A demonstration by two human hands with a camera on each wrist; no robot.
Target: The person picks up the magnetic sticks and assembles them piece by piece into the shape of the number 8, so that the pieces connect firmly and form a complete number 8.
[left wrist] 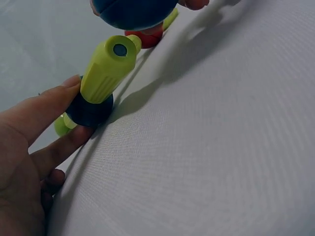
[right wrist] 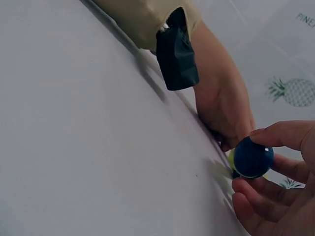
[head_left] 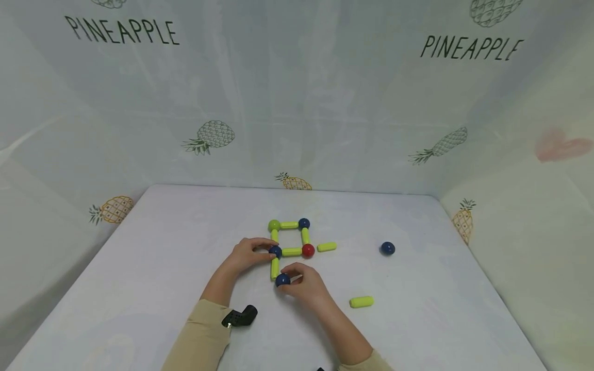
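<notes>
My left hand (head_left: 247,253) pinches a blue ball (head_left: 276,252) at the near left corner of a square made of balls and yellow-green rods. From that ball a yellow-green rod (head_left: 275,268) points towards me; its free end shows a dark round tip in the left wrist view. Close to that end, my right hand (head_left: 307,286) holds another blue ball (right wrist: 253,158) between thumb and fingers. A gap separates ball and rod in the left wrist view. The square's other corners are a green ball (head_left: 274,225), a blue ball (head_left: 303,223) and a red ball (head_left: 308,251).
A loose yellow-green rod (head_left: 327,247) lies just right of the red ball. Another rod (head_left: 361,302) lies nearer, to the right of my right hand. A blue ball (head_left: 388,248) rests farther right on the white table (head_left: 441,309). A pineapple-printed curtain (head_left: 325,103) hangs behind.
</notes>
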